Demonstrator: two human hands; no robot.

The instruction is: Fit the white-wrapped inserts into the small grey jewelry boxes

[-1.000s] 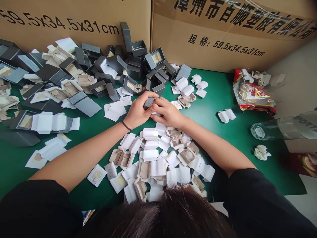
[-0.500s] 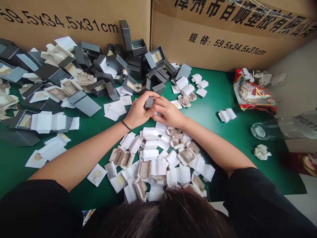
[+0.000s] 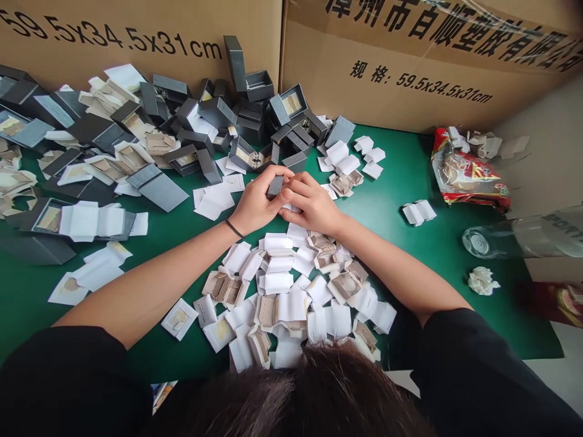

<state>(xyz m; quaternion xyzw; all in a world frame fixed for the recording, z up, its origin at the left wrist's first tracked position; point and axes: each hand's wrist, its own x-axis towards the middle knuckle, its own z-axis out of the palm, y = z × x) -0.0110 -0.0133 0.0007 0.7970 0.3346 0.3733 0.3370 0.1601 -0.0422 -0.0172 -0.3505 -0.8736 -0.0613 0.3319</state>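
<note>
Between my two hands, a small dark grey box (image 3: 275, 187) shows only in part. My left hand (image 3: 255, 197) is closed around its left side, fingers over the far edge. My right hand (image 3: 314, 203) meets it from the other side, its curled fingers against the box and my left thumb. What lies under the right fingers is hidden. Just below the hands spreads a heap of folded white card inserts (image 3: 279, 262), some with their grey-brown undersides up. Beyond them lie many dark grey boxes (image 3: 248, 156), several with lids open.
Two large cardboard cartons (image 3: 136, 30) stand along the back of the green table (image 3: 387, 243). On the right are a red food packet (image 3: 469, 173), a clear bottle (image 3: 496, 237) and crumpled tissue (image 3: 483, 281). More boxes and inserts (image 3: 91, 221) cover the left.
The whole view has shifted slightly. My right fingers have moved a little against the box; both hands keep nearly the same place and hold.
</note>
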